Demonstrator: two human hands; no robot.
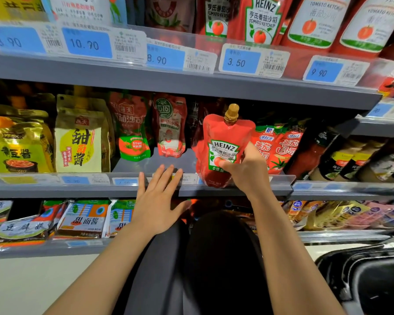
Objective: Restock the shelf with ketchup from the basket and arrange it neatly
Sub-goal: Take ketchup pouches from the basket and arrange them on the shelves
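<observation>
Right hand (248, 169) pinches the Heinz ketchup pouch (223, 146) low on its right side, thumb across the label. Pouch upright, cap up, base at the middle shelf lip (280, 178). Open gap just behind and left, btwn red pouches. Left hand (158, 198) nearby, fingers spread, holding nothing. Basket (362, 276) lower right.
</observation>
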